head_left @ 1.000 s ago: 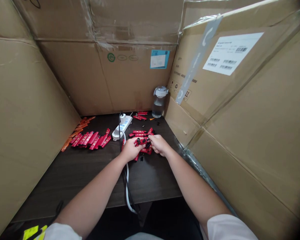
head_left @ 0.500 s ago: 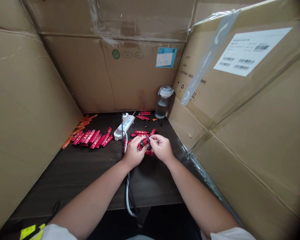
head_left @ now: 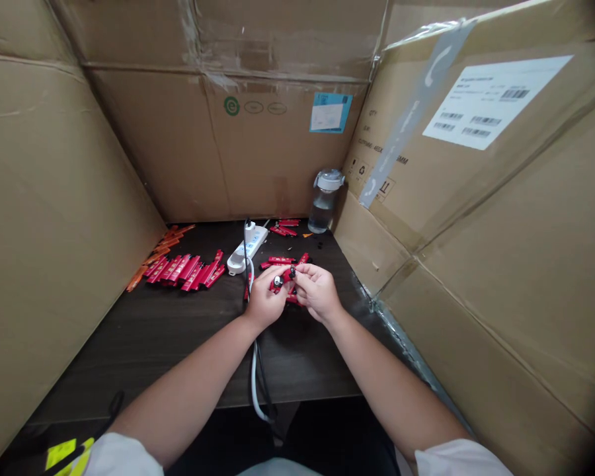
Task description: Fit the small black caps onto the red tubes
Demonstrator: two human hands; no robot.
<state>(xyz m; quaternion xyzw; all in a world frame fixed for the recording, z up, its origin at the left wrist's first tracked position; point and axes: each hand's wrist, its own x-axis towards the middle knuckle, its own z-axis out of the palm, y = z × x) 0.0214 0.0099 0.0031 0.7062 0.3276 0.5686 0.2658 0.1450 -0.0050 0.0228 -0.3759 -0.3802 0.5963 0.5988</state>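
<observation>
My left hand [head_left: 268,297] is closed around a small red tube-like piece with black ends [head_left: 286,276], raised just over the table. The fingertips of my right hand [head_left: 318,291] pinch the black end at its upper right. A round black-and-white end [head_left: 277,281] shows beside my left fingers; whether it belongs to the same piece I cannot tell. Under and behind both hands lie several more red pieces with pale markings [head_left: 281,260], partly hidden by my fingers.
Several red pieces [head_left: 182,271] lie in a row at left, beside orange strips [head_left: 153,254]. A white power strip [head_left: 246,250] has cables running past my left hand to the table's front edge. A water bottle [head_left: 323,201] stands at the back right. Cardboard boxes [head_left: 277,158] wall three sides.
The red piece has turned slightly between my hands, so a round black-and-white end now faces me more. Both hands stay in about the same place.
</observation>
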